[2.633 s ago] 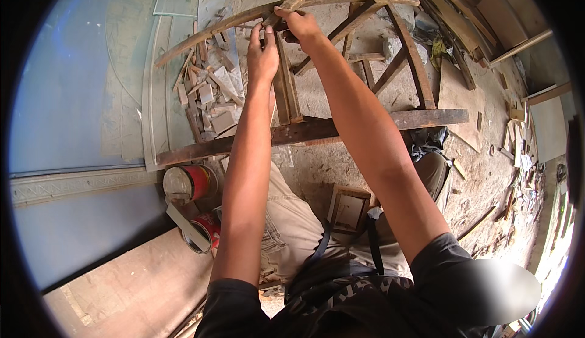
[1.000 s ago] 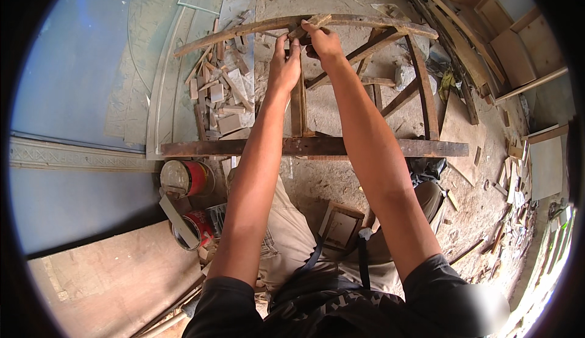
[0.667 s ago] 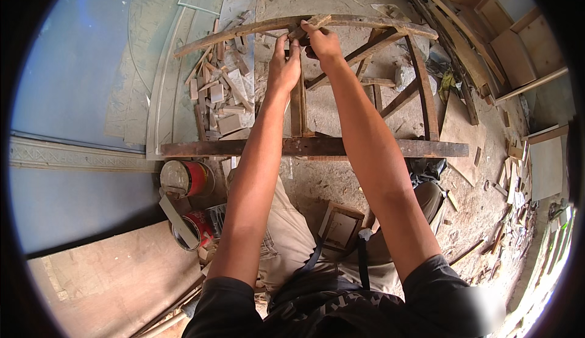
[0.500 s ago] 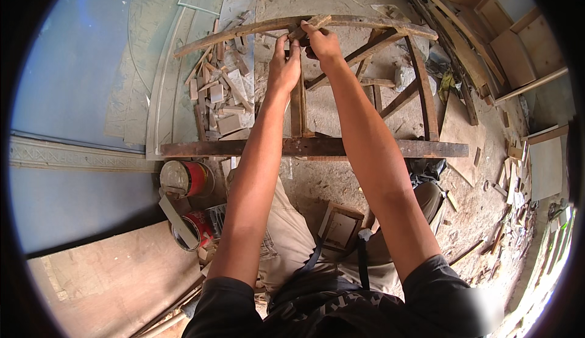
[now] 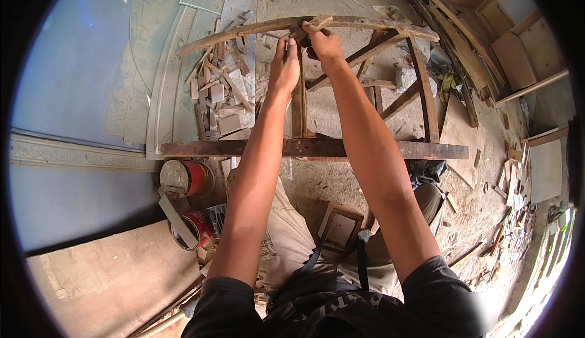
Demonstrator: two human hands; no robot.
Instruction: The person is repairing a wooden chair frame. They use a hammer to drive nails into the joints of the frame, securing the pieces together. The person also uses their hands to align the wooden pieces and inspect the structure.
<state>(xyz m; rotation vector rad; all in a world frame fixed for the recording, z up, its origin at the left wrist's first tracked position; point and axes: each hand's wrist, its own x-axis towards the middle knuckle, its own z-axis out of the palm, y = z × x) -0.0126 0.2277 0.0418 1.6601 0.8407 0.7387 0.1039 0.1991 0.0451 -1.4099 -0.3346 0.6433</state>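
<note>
Both arms reach forward to a wooden frame with a near crossbar (image 5: 317, 148), a curved far rail (image 5: 237, 31) and a middle upright (image 5: 298, 109). A short wood block (image 5: 319, 22) lies slantwise against the far rail, above that upright. My right hand (image 5: 324, 45) is closed on the block, its thumb and fingers curled around it. My left hand (image 5: 286, 67) is closed too, with thumb and fingers at the block's lower left end. Just where the left fingertips press is partly hidden.
Loose wood offcuts (image 5: 230, 123) lie in a heap to the left. Two paint cans (image 5: 196, 178) (image 5: 201, 225) stand beside my left knee. A small wooden box (image 5: 341, 227) sits between my legs. Long planks (image 5: 457, 39) and scraps line the right side.
The thumb and fingers of my left hand have drawn slightly closer together. The block, my right hand and the frame stay nearly where they were.
</note>
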